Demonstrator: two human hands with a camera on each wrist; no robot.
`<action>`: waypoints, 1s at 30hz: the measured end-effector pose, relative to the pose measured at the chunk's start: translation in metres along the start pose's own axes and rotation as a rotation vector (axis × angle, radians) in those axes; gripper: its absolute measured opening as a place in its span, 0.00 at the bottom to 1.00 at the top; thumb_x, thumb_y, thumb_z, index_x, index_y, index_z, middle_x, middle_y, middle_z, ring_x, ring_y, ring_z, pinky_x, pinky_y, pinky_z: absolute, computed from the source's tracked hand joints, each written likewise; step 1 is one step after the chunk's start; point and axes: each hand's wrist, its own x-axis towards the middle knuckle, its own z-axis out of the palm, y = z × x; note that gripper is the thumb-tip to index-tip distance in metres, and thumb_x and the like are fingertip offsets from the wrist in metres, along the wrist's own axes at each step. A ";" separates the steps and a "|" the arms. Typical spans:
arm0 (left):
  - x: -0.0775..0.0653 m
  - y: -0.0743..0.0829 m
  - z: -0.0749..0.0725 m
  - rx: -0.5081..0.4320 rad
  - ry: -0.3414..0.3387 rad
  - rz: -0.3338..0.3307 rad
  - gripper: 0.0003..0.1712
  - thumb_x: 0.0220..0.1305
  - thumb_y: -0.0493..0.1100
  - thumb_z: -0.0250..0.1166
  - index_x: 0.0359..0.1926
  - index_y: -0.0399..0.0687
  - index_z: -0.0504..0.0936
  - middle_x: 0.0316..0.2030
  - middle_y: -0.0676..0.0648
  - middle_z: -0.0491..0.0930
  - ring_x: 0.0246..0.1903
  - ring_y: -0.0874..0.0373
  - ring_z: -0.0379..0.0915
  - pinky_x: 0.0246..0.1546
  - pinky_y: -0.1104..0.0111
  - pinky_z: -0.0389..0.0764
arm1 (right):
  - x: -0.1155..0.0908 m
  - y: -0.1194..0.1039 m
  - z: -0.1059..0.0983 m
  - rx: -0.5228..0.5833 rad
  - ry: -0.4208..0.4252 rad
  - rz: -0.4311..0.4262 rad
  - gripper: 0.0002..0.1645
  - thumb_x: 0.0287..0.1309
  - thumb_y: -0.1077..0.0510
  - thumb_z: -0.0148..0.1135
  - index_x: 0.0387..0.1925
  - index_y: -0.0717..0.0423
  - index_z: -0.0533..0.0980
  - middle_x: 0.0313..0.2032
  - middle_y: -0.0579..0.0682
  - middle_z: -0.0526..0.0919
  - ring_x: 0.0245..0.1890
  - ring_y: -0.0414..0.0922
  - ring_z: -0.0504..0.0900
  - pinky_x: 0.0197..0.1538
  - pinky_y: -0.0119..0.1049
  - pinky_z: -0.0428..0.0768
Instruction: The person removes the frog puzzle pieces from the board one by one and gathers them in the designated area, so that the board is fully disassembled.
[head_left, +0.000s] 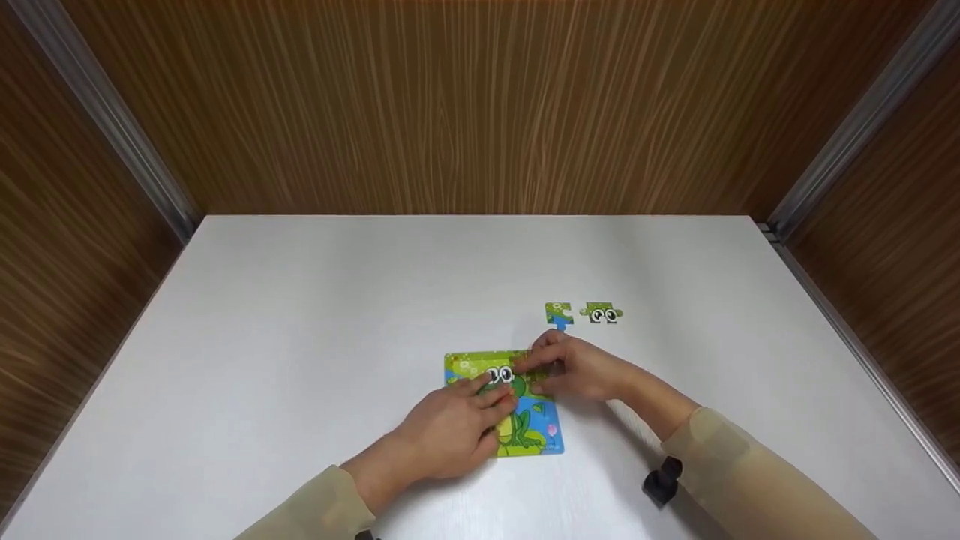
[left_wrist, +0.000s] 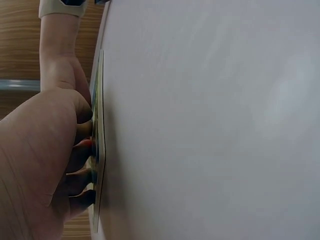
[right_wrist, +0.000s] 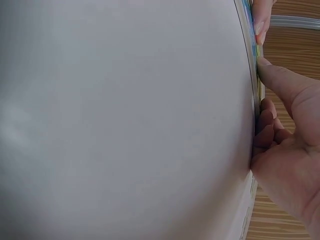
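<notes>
A frog picture puzzle point(head_left: 551, 442) in green and blue lies flat on the white table. My left hand point(head_left: 454, 431) rests on its left and middle part, fingers stretched over the frog's face, just below the big white eyes. At the upper right part of the puzzle, my right hand point(head_left: 581, 367) touches the surface with thumb and index finger. In the right wrist view its thumb point(right_wrist: 285, 82) presses near the board's edge, while the other fingers are bent. Whether a piece sits between them is hidden.
Behind the right hand lie two loose pieces: a green and blue piece point(head_left: 559, 311) and a piece with cartoon eyes point(head_left: 602, 313). A small black object point(head_left: 661, 484) is by the right sleeve. Wood-grain panels point(head_left: 480, 105) enclose the table point(head_left: 337, 285) at the back and sides.
</notes>
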 end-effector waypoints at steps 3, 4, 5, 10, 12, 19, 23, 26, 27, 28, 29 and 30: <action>-0.001 0.000 0.000 -0.001 0.008 0.001 0.29 0.82 0.51 0.46 0.78 0.53 0.72 0.75 0.51 0.69 0.78 0.47 0.60 0.75 0.54 0.67 | 0.001 -0.001 0.000 0.012 -0.006 0.012 0.18 0.63 0.62 0.75 0.54 0.48 0.90 0.51 0.47 0.77 0.54 0.48 0.72 0.59 0.43 0.72; -0.001 0.000 0.000 -0.002 0.010 0.002 0.29 0.82 0.51 0.46 0.78 0.52 0.72 0.75 0.51 0.69 0.78 0.47 0.60 0.75 0.54 0.67 | 0.001 -0.002 0.000 0.014 -0.009 0.019 0.17 0.63 0.62 0.75 0.53 0.48 0.90 0.51 0.47 0.77 0.54 0.48 0.72 0.60 0.44 0.72; 0.000 0.000 0.000 -0.002 0.007 0.000 0.29 0.82 0.51 0.46 0.78 0.53 0.72 0.76 0.51 0.69 0.78 0.47 0.60 0.75 0.54 0.67 | 0.001 -0.003 0.000 0.014 -0.012 0.022 0.17 0.64 0.63 0.75 0.53 0.48 0.90 0.51 0.47 0.77 0.54 0.48 0.72 0.60 0.44 0.72; 0.001 -0.001 0.000 0.008 0.004 0.000 0.29 0.82 0.51 0.46 0.78 0.54 0.72 0.76 0.51 0.68 0.78 0.48 0.60 0.75 0.55 0.67 | 0.003 -0.008 -0.002 -0.017 -0.033 0.044 0.17 0.65 0.63 0.73 0.54 0.49 0.89 0.51 0.46 0.77 0.54 0.48 0.72 0.61 0.46 0.73; 0.001 -0.001 0.000 0.008 -0.001 -0.002 0.30 0.82 0.51 0.46 0.78 0.54 0.71 0.76 0.51 0.68 0.78 0.48 0.60 0.75 0.54 0.67 | 0.004 -0.011 -0.002 -0.032 -0.041 0.051 0.17 0.65 0.64 0.73 0.54 0.49 0.88 0.50 0.46 0.77 0.54 0.47 0.72 0.62 0.47 0.74; 0.000 0.000 -0.001 -0.002 -0.010 -0.007 0.30 0.82 0.51 0.46 0.78 0.54 0.71 0.76 0.51 0.68 0.78 0.47 0.60 0.75 0.53 0.67 | 0.005 -0.012 -0.002 -0.036 -0.053 0.060 0.15 0.65 0.64 0.73 0.52 0.49 0.88 0.50 0.46 0.78 0.53 0.47 0.72 0.62 0.47 0.74; 0.000 0.001 -0.001 -0.008 -0.006 -0.008 0.29 0.82 0.51 0.47 0.78 0.54 0.71 0.76 0.51 0.68 0.78 0.47 0.60 0.74 0.53 0.67 | 0.005 -0.011 -0.001 -0.030 -0.041 0.055 0.15 0.65 0.65 0.73 0.51 0.49 0.88 0.50 0.46 0.78 0.54 0.47 0.72 0.62 0.48 0.75; 0.000 0.001 -0.001 -0.014 -0.007 -0.011 0.29 0.82 0.51 0.47 0.78 0.54 0.71 0.76 0.52 0.68 0.78 0.48 0.60 0.74 0.53 0.67 | 0.005 -0.009 0.000 -0.026 -0.037 0.053 0.14 0.65 0.65 0.73 0.50 0.49 0.88 0.51 0.46 0.77 0.54 0.48 0.71 0.63 0.48 0.74; 0.000 0.001 -0.001 -0.014 -0.006 -0.011 0.29 0.82 0.51 0.47 0.78 0.54 0.72 0.76 0.52 0.68 0.78 0.48 0.61 0.74 0.53 0.67 | 0.005 -0.009 0.001 -0.024 -0.036 0.051 0.14 0.65 0.65 0.73 0.50 0.49 0.88 0.51 0.47 0.77 0.55 0.48 0.71 0.63 0.48 0.74; 0.000 0.001 -0.001 -0.016 -0.005 -0.011 0.29 0.82 0.51 0.47 0.78 0.54 0.72 0.76 0.52 0.68 0.78 0.48 0.61 0.74 0.53 0.67 | 0.005 -0.009 0.001 -0.018 -0.035 0.047 0.14 0.65 0.65 0.73 0.50 0.50 0.88 0.52 0.48 0.76 0.56 0.48 0.70 0.64 0.49 0.74; 0.000 0.001 -0.001 -0.016 -0.003 -0.011 0.29 0.81 0.50 0.47 0.78 0.54 0.72 0.76 0.52 0.68 0.77 0.48 0.61 0.74 0.53 0.68 | 0.005 -0.008 0.001 -0.012 -0.033 0.041 0.14 0.65 0.66 0.72 0.50 0.51 0.88 0.53 0.49 0.76 0.56 0.49 0.70 0.64 0.50 0.74; 0.000 0.000 0.000 -0.015 -0.001 -0.010 0.29 0.81 0.50 0.47 0.78 0.54 0.72 0.75 0.52 0.69 0.77 0.48 0.61 0.74 0.53 0.68 | 0.004 -0.008 0.002 -0.006 -0.030 0.036 0.14 0.65 0.66 0.72 0.50 0.52 0.87 0.54 0.50 0.75 0.57 0.50 0.70 0.64 0.50 0.73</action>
